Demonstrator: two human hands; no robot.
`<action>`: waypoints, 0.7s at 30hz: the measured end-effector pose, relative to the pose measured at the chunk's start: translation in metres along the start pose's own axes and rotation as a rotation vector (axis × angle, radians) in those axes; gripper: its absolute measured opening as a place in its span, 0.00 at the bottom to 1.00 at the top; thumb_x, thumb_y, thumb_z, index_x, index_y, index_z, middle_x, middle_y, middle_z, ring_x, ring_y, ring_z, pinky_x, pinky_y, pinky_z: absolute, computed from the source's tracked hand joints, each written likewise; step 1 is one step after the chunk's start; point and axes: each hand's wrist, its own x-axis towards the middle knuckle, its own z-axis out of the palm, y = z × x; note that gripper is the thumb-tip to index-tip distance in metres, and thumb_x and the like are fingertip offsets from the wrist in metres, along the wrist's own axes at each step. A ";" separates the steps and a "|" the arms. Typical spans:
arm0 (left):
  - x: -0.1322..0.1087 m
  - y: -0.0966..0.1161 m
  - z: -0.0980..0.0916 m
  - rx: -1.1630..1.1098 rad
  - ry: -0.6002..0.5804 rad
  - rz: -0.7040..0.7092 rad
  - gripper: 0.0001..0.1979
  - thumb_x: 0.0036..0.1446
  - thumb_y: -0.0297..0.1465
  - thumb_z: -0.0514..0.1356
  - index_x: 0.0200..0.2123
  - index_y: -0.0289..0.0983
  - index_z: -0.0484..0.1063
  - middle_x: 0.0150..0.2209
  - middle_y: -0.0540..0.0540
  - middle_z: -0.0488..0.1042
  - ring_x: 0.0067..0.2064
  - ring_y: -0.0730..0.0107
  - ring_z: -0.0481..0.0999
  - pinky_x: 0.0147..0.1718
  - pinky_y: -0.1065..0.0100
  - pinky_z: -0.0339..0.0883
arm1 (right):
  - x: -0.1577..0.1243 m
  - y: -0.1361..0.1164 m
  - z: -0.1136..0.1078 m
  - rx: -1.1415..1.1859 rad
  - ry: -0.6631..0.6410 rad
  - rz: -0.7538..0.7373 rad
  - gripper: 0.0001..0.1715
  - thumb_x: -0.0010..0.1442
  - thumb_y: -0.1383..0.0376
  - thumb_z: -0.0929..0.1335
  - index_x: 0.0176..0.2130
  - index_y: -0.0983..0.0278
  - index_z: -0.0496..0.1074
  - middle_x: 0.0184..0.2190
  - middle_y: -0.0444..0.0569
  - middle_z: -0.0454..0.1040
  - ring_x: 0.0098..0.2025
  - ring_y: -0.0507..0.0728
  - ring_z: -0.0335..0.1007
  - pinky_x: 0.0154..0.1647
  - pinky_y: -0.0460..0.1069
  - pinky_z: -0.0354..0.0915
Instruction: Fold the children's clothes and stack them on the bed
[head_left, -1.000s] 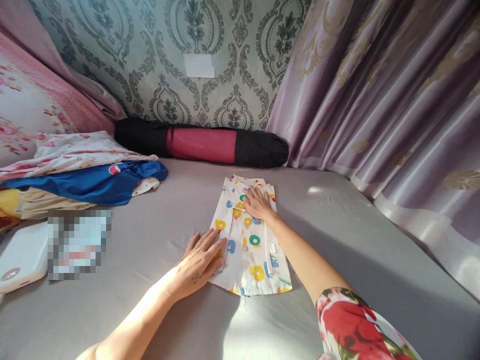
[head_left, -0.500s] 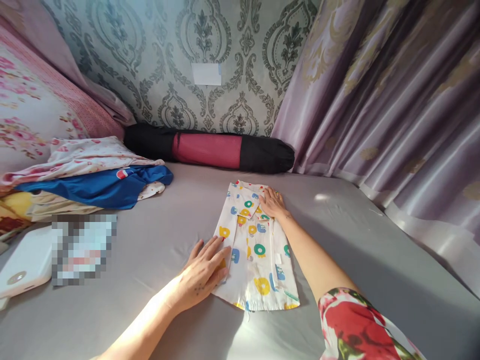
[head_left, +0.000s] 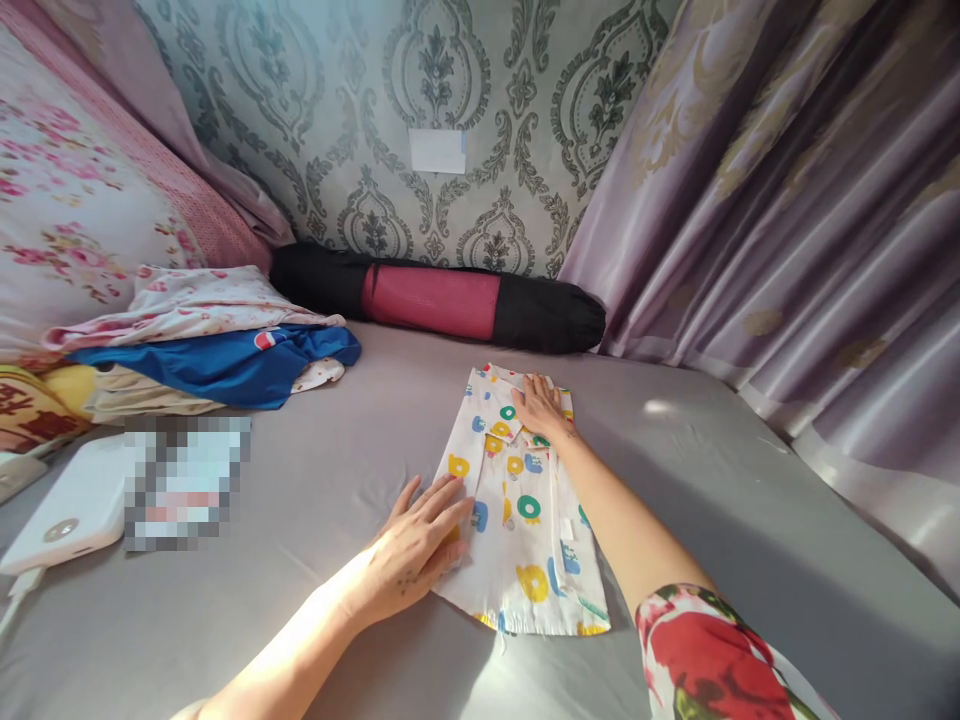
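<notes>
A white child's garment [head_left: 506, 540] with yellow, blue and green printed shapes lies folded lengthwise on the grey bed sheet [head_left: 315, 640]. Its gathered hem faces me, and a small white tag shows near its right side. My left hand [head_left: 420, 535] rests open on the garment's left edge, fingers stretched over the cloth. Near the far end, my right hand [head_left: 541, 405] lies flat on the folded sleeves, its fingers extended. Neither hand grips the cloth.
A black and pink roll-shaped bag [head_left: 431, 300] lies against the wall. At left are a pile of clothes [head_left: 202, 355], a white power bank [head_left: 79, 500] with a cable, and a blurred-out flat object [head_left: 187, 485]. Purple curtains [head_left: 750, 200] hang at right.
The whole view has shifted slightly, so things appear further right. My right hand has moved a little inward across the garment's top. My left hand stays at the left edge.
</notes>
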 end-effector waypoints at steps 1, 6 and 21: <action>0.000 -0.001 0.002 -0.006 -0.004 0.006 0.22 0.68 0.36 0.47 0.63 0.45 0.59 0.66 0.43 0.60 0.68 0.56 0.53 0.65 0.44 0.46 | 0.000 -0.003 0.003 -0.012 0.011 0.009 0.37 0.70 0.52 0.47 0.69 0.69 0.46 0.71 0.58 0.42 0.72 0.62 0.34 0.69 0.61 0.36; 0.000 -0.006 0.004 -0.041 -0.034 0.048 0.23 0.68 0.37 0.49 0.64 0.45 0.57 0.66 0.42 0.59 0.69 0.54 0.53 0.66 0.45 0.46 | 0.002 -0.004 0.008 -0.053 0.032 0.022 0.36 0.70 0.52 0.47 0.69 0.68 0.49 0.71 0.57 0.44 0.71 0.62 0.35 0.69 0.60 0.37; 0.000 -0.004 -0.001 -0.050 -0.073 0.046 0.22 0.68 0.37 0.47 0.64 0.43 0.57 0.67 0.41 0.58 0.69 0.55 0.51 0.66 0.44 0.46 | 0.015 -0.054 0.011 0.030 -0.012 -0.212 0.35 0.69 0.57 0.48 0.70 0.68 0.45 0.71 0.52 0.39 0.72 0.59 0.32 0.69 0.62 0.33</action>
